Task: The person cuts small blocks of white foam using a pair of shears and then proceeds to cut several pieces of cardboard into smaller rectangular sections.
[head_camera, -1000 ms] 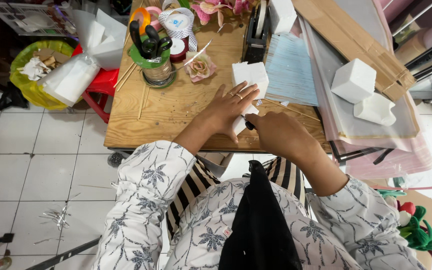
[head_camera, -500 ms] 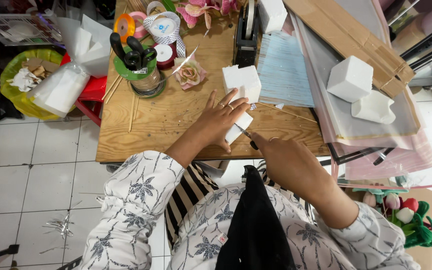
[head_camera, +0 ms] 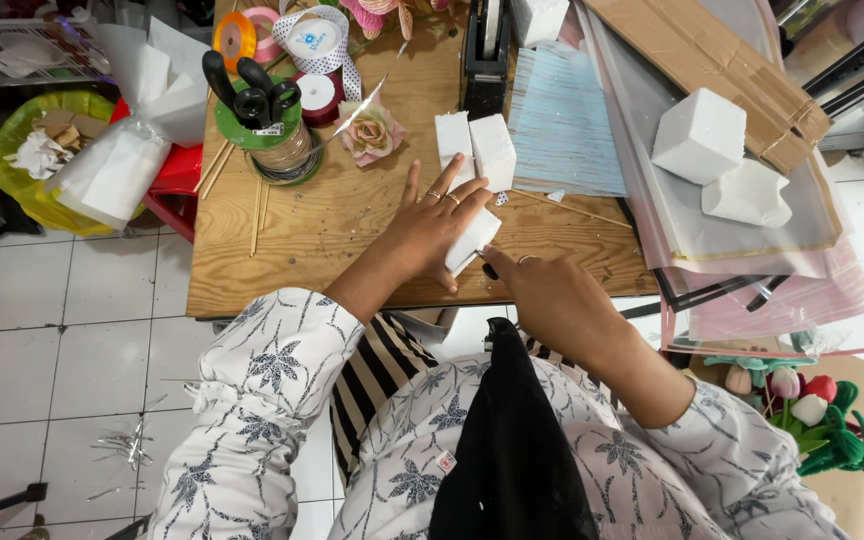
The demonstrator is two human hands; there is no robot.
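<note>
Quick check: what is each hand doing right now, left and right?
Left hand: open, fingers spread, pressing a white foam block onto the wooden table.
Right hand: closed around a dark tool at the block's edge.

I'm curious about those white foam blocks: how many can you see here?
5: one white foam block under the left hand, two upright just beyond it, two bigger on the sheets at right. Others may be hidden.

A florist's craft workshop: ribbon spools (head_camera: 302, 45) upper left, foam blocks (head_camera: 700, 135) and wrapping sheets (head_camera: 752, 250) at right, artificial flowers (head_camera: 371, 133) on a plywood table (head_camera: 332, 230)
</note>
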